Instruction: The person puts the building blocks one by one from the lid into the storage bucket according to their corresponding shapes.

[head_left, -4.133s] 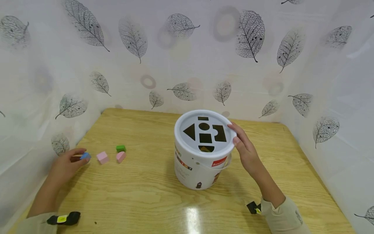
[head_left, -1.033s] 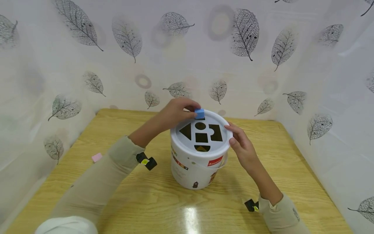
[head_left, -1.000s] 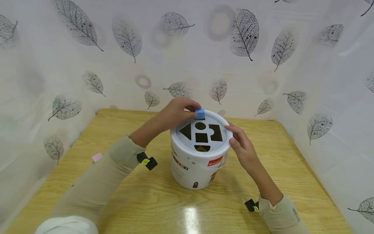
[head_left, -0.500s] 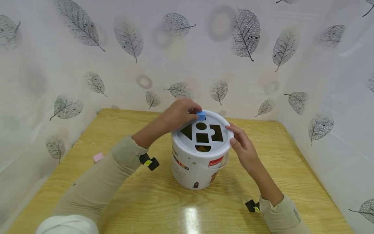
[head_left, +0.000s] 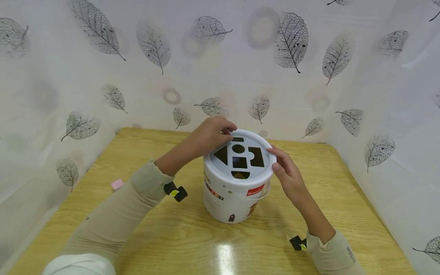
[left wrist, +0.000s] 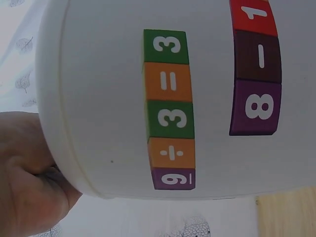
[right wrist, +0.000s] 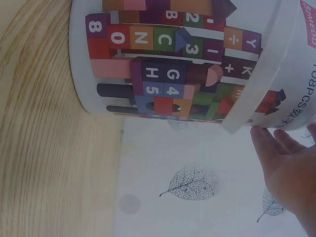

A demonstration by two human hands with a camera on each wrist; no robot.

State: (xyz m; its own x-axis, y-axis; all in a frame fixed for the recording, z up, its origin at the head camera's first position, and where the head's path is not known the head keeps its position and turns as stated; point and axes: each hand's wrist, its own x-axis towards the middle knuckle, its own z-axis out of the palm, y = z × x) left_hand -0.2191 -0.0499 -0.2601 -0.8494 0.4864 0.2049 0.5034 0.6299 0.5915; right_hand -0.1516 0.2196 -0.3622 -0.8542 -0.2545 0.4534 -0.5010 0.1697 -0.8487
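A white bucket (head_left: 220,204) stands upright on the wooden table. Its white lid (head_left: 219,170) has several cut-out shapes: triangle, circle, square, rectangle, notched block and half-round. My left hand (head_left: 210,134) is at the lid's far left edge, beside the rectangular slot, fingers bent and nothing seen between them. In the left wrist view that hand (left wrist: 29,182) is partly hidden behind the bucket's rim. My right hand (head_left: 290,177) steadies the bucket from the right, fingertips on the rim; in the right wrist view its fingers (right wrist: 264,148) look fairly straight against the bucket.
A pink block (head_left: 117,184) lies at the left of the wooden table (head_left: 172,244), beside my left sleeve (head_left: 113,217), which hides part of the tabletop. A leaf-patterned curtain (head_left: 227,72) encloses the back and sides. The bucket's thin handle (head_left: 264,194) hangs on its right.
My left hand carried a blue block from the table's left to the lid's rectangular slot. The block sank into the slot and is out of sight now. My right hand stayed on the rim.
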